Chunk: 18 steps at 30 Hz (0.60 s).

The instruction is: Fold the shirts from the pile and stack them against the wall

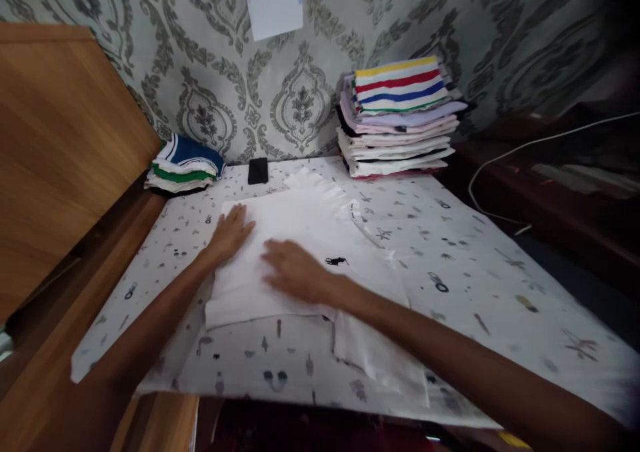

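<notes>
A white T-shirt [305, 219] with a small black emblem lies spread on the patterned cloth, its hem toward the left and its neckline toward the right. My left hand [231, 235] rests flat near the hem's far corner, fingers stretched out. Over the middle of the shirt is my right hand [295, 269], palm down with fingers apart and smeared by motion. Neither hand grips the fabric. One sleeve [367, 352] hangs toward the near edge, partly hidden under my right forearm.
A tall pile of folded clothes [400, 139] stands at the back right, a smaller folded pile [187, 165] at the back left. A black phone-like object [258, 171] lies near the wall. A wooden panel [65, 145] rises at left; a white cable [495, 159] hangs at right.
</notes>
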{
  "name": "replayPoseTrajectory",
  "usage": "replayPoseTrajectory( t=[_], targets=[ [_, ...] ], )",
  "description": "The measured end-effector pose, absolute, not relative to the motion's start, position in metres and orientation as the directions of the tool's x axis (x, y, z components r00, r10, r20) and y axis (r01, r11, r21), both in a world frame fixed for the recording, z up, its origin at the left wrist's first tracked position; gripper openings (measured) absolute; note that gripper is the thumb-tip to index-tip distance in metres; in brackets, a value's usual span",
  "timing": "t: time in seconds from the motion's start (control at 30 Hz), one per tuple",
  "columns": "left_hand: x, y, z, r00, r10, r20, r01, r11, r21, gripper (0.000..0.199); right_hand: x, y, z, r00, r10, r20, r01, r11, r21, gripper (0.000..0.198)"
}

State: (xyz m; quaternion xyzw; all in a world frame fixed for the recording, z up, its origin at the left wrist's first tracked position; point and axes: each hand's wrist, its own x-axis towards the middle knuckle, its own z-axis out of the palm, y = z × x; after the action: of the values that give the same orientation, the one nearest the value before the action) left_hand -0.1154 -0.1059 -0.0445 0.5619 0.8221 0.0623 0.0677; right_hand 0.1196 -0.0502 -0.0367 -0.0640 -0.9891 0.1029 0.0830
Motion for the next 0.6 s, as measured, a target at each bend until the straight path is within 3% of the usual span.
replayPoseTrajectory(
  t=[0.07,0.13,0.17,0.27,0.43,0.53,0.6],
  targets=[
    [-0.105,-0.110,-0.046,-0.255,0.964,-0.079,0.936,0.267,0.229,0.074,0.115,-0.097,-0.037,-0.971,-0.091,0.219,-0.133,0.973,-0.188,0.042],
    [-0.100,-0.115,-0.049,-0.209,0.973,-0.101,0.948,0.227,0.224,0.073,0.111,-0.129,-0.042,-0.952,-0.168,0.257,-0.207,0.969,-0.134,0.021],
    [-0.100,-0.117,-0.051,-0.206,0.974,-0.100,0.953,0.222,0.206,0.073,0.108,-0.137,-0.045,-0.946,-0.179,0.272,-0.215,0.971,-0.109,0.014],
    [-0.109,-0.121,-0.055,-0.225,0.972,-0.068,0.960,0.233,0.153,0.070,0.102,-0.144,-0.052,-0.937,-0.164,0.309,-0.202,0.975,-0.096,0.020],
    [-0.132,-0.121,-0.054,-0.280,0.959,-0.040,0.955,0.283,0.084,0.065,0.098,-0.141,-0.050,-0.947,-0.102,0.306,-0.211,0.913,-0.349,0.022],
    [-0.125,-0.119,-0.048,-0.368,0.930,0.008,0.929,0.368,0.044,0.064,0.102,-0.144,-0.041,-0.949,-0.169,0.268,-0.275,0.858,-0.433,0.018],
    [-0.104,-0.118,-0.045,-0.377,0.925,0.054,0.924,0.371,0.095,0.065,0.106,-0.144,-0.036,-0.935,-0.248,0.253,-0.345,0.798,-0.495,0.018]
  ],
)
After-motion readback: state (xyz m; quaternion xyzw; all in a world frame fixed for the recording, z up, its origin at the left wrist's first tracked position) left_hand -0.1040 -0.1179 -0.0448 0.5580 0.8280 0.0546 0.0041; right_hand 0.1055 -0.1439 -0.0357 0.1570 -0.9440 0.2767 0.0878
